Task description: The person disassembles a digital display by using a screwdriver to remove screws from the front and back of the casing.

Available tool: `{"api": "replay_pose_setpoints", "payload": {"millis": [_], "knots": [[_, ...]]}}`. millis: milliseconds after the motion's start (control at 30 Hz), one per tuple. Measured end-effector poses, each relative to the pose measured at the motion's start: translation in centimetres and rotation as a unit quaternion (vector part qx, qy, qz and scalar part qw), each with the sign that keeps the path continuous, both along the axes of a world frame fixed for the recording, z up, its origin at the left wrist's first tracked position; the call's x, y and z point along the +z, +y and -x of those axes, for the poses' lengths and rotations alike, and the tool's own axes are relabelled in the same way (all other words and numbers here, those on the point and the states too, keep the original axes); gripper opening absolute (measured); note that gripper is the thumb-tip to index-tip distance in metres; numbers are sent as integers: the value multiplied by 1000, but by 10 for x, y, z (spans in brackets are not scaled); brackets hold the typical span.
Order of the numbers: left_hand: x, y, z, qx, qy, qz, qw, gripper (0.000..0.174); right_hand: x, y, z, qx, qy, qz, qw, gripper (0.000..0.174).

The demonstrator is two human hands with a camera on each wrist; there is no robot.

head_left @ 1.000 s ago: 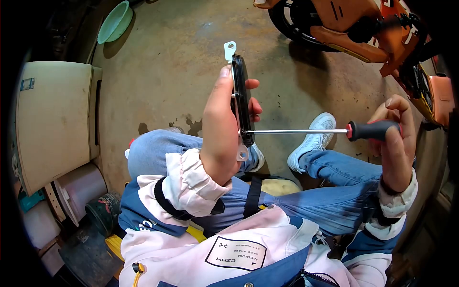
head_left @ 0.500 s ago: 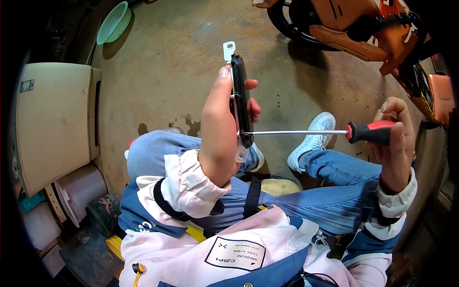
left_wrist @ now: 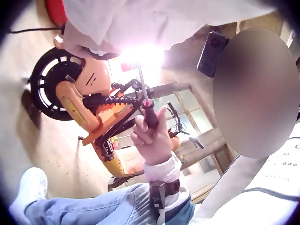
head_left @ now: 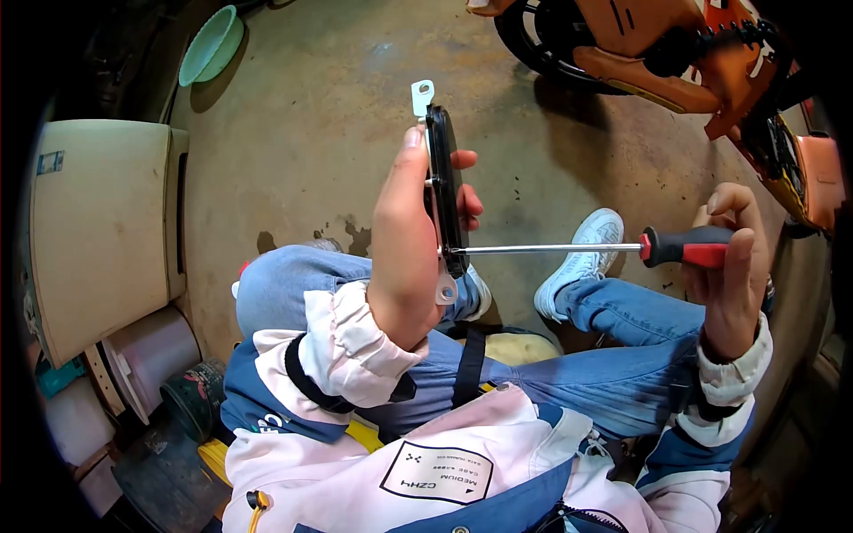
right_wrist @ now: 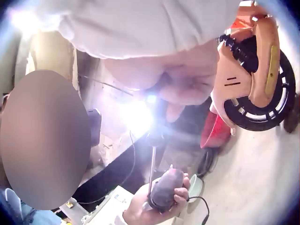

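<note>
My left hand grips a flat black housing, thumb along its near side and fingertips round the far side. It stands edge-on to the head view, with a pale metal tab with a hole at its top and another tab at its bottom. In the right wrist view the housing has a rounded dark face. My right hand pinches the black and red handle of a screwdriver between thumb and fingers. The screwdriver's shaft runs level, its tip at the housing's lower edge.
Ahead on the right stands an orange motorbike. A green basin sits on the floor at the far left. On the left are a pale cabinet and a dark bucket. A white shoe lies below the shaft.
The screwdriver handle has turned in my right fingers, its red part showing on a different side. The housing and my left hand have shifted slightly left and down in the head view.
</note>
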State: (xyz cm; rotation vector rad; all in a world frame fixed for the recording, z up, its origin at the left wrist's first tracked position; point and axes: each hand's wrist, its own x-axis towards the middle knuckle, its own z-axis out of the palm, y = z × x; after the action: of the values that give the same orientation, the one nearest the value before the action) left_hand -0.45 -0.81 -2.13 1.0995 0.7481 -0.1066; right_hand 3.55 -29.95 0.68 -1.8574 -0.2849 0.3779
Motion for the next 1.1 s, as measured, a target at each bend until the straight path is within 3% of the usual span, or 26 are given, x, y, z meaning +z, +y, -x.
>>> {"api": "replay_pose_setpoints", "payload": {"millis": [133,200,267,367,433,533,567,700,800,900,1100], "knots": [[0,0,0,7,-10,2,1000,55,3,9,-1,13,75,-72,995,60],[1,0,0,8,-3,2,1000,54,2,24,3,-36,-18,-47,998,63],[2,-1,0,14,-7,3,1000,54,7,18,0,-5,27,-58,998,69],[0,0,0,11,-8,-1,1000,54,5,14,1,-8,-15,-58,998,62],[-1,0,0,8,-9,-3,1000,54,2,-1,-2,7,-4,6,1000,55],[0,-1,0,4,-11,-4,1000,54,0,1,1,10,-18,-16,1000,51],[0,-1,0,5,-12,-4,1000,54,8,3,0,3,35,-26,999,55],[0,0,0,9,-9,0,1000,53,11,24,1,-26,12,-53,998,66],[0,1,0,8,-10,-5,1000,54,3,15,-1,6,-44,-40,998,60],[0,2,1,5,-18,10,1000,40,-1,-3,-4,34,-15,-1,999,54],[1,2,1,7,-16,13,1000,41,0,16,0,-1,-18,-35,999,56]]}}
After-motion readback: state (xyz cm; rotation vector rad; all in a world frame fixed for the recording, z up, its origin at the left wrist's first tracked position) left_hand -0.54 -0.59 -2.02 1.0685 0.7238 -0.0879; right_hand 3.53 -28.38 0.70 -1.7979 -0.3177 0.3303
